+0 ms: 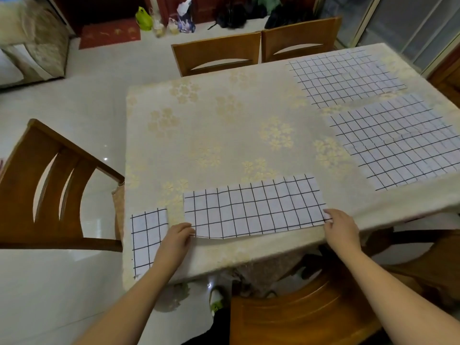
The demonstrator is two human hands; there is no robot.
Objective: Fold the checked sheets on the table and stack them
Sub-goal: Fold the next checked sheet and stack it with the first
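Observation:
A white sheet with black checks, folded into a long strip [254, 207], lies along the near edge of the table [224, 125]. My left hand [174, 241] pinches its near left corner. My right hand [341, 229] pinches its near right corner. A smaller folded checked sheet [146, 239] lies at the table's near left corner, just left of my left hand. Two unfolded checked sheets lie flat on the right side: one at the far right [346, 75] and one nearer [398, 140].
The table wears a cream cloth with pale flower prints. Wooden chairs stand around it: one at the left [49, 185], two at the far side [216, 53], one right below me [298, 314]. Bags and bottles sit on the floor far back.

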